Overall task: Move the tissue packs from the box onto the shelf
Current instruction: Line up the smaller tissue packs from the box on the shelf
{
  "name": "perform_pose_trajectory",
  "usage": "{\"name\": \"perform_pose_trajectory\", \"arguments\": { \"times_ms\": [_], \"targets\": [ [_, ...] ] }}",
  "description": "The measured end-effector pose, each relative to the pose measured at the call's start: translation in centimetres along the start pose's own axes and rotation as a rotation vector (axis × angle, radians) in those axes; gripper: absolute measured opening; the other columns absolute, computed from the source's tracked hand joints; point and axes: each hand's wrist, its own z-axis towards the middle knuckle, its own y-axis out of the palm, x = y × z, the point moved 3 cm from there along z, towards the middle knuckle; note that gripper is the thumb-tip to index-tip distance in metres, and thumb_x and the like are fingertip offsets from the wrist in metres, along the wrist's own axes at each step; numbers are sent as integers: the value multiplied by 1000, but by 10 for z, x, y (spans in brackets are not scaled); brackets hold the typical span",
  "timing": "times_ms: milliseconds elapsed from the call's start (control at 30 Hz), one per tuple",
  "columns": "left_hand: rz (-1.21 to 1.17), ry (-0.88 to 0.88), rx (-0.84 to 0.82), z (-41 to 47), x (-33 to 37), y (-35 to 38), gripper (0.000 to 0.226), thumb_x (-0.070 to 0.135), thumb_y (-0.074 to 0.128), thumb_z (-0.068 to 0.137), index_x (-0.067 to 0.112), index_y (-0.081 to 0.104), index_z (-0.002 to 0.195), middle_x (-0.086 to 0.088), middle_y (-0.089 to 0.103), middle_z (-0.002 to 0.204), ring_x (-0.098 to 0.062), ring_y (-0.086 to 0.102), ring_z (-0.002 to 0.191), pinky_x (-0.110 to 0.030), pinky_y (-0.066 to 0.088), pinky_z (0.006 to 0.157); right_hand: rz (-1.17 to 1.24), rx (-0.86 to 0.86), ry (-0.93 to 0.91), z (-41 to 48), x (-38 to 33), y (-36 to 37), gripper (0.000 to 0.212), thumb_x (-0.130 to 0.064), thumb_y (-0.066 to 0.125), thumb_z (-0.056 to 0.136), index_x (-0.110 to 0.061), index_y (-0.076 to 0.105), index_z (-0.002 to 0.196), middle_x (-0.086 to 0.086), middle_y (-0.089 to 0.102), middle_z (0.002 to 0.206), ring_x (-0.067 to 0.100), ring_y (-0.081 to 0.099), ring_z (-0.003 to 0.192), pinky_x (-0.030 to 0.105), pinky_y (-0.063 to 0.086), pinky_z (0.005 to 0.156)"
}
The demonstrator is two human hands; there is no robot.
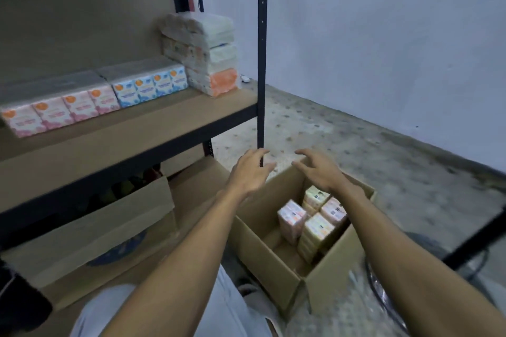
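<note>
Both hands reach over an open cardboard box [279,260] on the floor beside a metal shelf [131,131]. The left hand [250,172] and right hand [319,169] hover with fingers spread, well apart and holding nothing. Tissue packs in the box [315,224] stand upright against its right wall (the left half is bare cardboard). On the shelf, a pink pack row [60,109] sits just beside a blue pack row [150,84], with a taller stacked bundle [208,54] at the far end.
</note>
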Motion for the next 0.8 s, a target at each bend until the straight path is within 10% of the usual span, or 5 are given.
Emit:
{"name": "perform_pose_trajectory", "arguments": {
  "times_ms": [800],
  "targets": [
    [-99, -426, -342, 93, -91, 218, 56, 43, 56, 90, 29, 41, 143, -7, 43, 144, -25, 41, 133, -40, 34, 110, -10, -186, 266, 62, 201, 111, 58, -58, 51, 80, -29, 52, 130, 2, 46, 143, 24, 39, 132, 51, 36, 106]
  ]
}}
